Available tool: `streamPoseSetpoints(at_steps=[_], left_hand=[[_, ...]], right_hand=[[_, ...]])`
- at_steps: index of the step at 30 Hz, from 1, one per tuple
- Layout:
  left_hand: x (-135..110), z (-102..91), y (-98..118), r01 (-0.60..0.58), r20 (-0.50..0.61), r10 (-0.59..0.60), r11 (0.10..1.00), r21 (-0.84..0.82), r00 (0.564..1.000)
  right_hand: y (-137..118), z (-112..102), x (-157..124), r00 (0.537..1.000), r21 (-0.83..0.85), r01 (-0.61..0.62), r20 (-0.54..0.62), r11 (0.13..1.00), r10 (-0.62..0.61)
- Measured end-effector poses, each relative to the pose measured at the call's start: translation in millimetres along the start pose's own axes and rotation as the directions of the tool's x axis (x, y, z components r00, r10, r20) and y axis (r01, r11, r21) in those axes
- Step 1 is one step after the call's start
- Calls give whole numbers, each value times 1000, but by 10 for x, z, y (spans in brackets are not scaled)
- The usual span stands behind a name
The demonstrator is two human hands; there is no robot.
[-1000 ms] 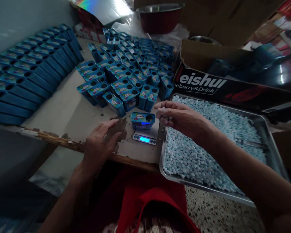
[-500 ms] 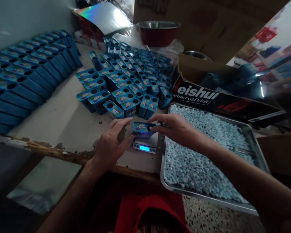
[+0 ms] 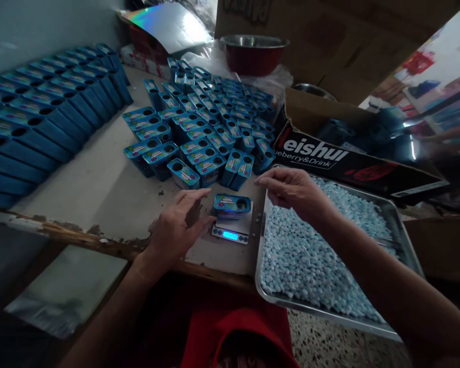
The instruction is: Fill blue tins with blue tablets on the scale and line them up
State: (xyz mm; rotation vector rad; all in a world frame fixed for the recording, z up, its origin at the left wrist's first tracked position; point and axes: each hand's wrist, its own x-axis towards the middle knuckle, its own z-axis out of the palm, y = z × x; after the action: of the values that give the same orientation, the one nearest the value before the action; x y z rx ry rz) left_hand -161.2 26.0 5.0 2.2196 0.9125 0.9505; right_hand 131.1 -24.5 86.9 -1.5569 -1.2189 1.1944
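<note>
A small blue plastic container (image 3: 232,204) with a round hole in its printed top stands on a small digital scale (image 3: 230,235), whose display glows blue. My left hand (image 3: 178,225) is just left of it, thumb and fingers apart, the thumb tip close to the container's side; whether it touches I cannot tell. Over the upper left edge of the candy tray hovers my right hand (image 3: 291,190), fingers curled and pinched together; what they hold, if anything, is hidden. Light blue and white candies (image 3: 310,260) fill the metal tray (image 3: 261,286) beneath my right forearm.
Many similar containers (image 3: 199,148) stand behind the scale, and packed rows (image 3: 57,112) line the left wall. A black-printed cardboard box (image 3: 352,161) sits behind the tray. A red metal bowl (image 3: 255,59) is farther back. The table's front edge (image 3: 115,245) is chipped.
My right hand has pulled away from the container's hole, moving right over the tray with its fingers drawn together. My left hand and the container have stayed nearly in place.
</note>
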Motion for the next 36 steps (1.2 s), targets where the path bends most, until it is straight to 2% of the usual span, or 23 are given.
streamPoseSetpoints(at_steps=[3, 5, 7, 9, 10, 12, 14, 15, 17, 20, 23, 28, 30, 33, 36], left_hand=[[-12, -14, -6, -11, 4, 10, 999, 32, 1000], [6, -5, 32, -35, 1, 35, 999, 42, 999], [47, 1, 106, -71, 2, 71, 996, 49, 998], [98, -9, 195, -103, 10, 103, 993, 65, 995], [122, -20, 236, -113, 14, 113, 990, 79, 994], [161, -44, 297, -117, 19, 116, 986, 117, 993], [185, -57, 324, -114, 20, 112, 981, 159, 994], [193, -55, 329, -113, 19, 111, 978, 178, 994], [212, -32, 331, -120, 27, 117, 970, 210, 993], [264, 40, 342, -146, 49, 138, 960, 240, 989], [337, 135, 348, -179, 89, 162, 954, 240, 983], [405, 304, 300, -180, 197, 137, 959, 220, 971], [385, 343, 281, -155, 201, 117, 971, 180, 973], [296, 309, 274, -148, 146, 129, 980, 135, 981], [155, 144, 284, -143, 107, 129, 979, 144, 986]], right_hand=[[90, -202, 18, 993, 234, -50, -89, 971, 73], [153, -287, 110, 994, 251, -45, -84, 967, 69], [188, -328, 269, 995, 110, 34, -96, 993, -24], [183, -344, 458, 975, -186, 178, -100, 966, -198], [167, -348, 548, 957, -366, 240, -65, 899, -282], [119, -352, 695, 931, -691, 307, 75, 654, -358], [68, -347, 789, 935, -878, 302, 197, 371, -295], [46, -339, 820, 943, -923, 287, 225, 257, -246], [16, -314, 856, 958, -961, 255, 236, 105, -164], [-2, -273, 849, 963, -972, 235, 234, -11, -131], [-17, -252, 714, 963, -975, 221, 221, -18, -155], [-77, -150, 189, 968, -993, 68, 43, 93, -247], [-82, -60, -25, 968, -990, 11, -25, 141, -250], [-40, 109, -240, 971, -976, -24, -75, 215, -229], [37, 291, -323, 974, -961, -43, -102, 274, -203]])
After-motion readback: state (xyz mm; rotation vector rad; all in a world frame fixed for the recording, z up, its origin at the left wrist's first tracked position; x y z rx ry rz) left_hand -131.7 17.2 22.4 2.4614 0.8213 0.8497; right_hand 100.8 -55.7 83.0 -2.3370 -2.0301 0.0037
